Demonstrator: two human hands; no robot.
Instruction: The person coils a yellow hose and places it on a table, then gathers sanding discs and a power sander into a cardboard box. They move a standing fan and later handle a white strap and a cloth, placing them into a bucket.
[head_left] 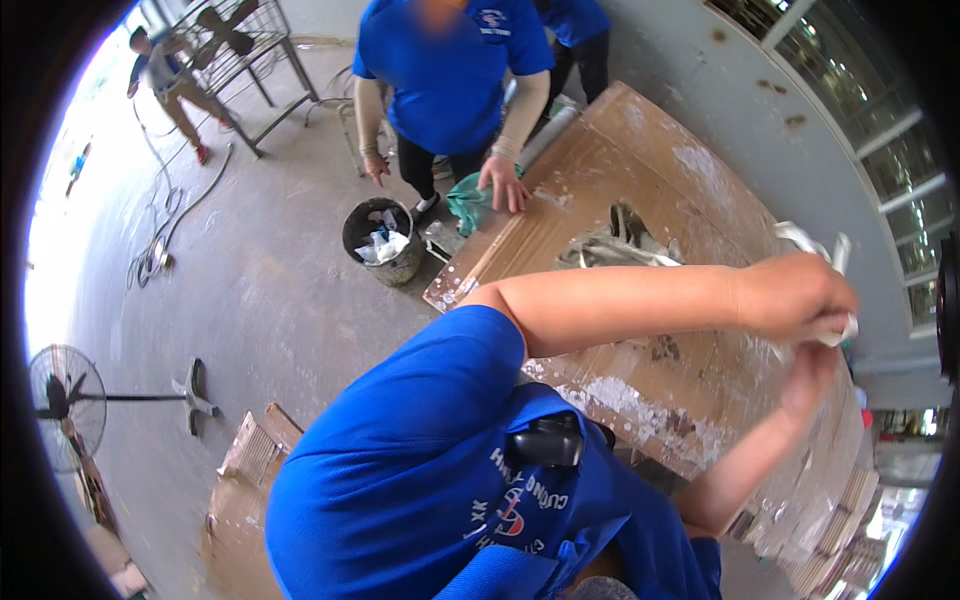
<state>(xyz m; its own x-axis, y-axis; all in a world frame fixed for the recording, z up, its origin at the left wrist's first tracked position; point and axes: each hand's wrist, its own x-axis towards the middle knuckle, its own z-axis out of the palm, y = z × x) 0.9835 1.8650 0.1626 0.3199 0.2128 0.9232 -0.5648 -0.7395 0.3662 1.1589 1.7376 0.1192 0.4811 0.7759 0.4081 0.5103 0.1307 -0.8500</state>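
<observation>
My left hand is closed, its arm stretched over the cardboard-covered table. Just below it, my right hand is raised, with its fingers closed near the left one. Between them is a thin, crumpled white piece of cloth, with white strips standing out past my left knuckles. Motion blur hides its exact kind. A crumpled grey-white cloth item lies on the table, left of my hands and partly behind my left forearm.
Across the table's corner, a co-worker in a blue shirt rests one hand on the edge beside a green cloth. A dark bucket holds white scraps. A standing fan, floor cables and cardboard lie left. A windowed wall stands right.
</observation>
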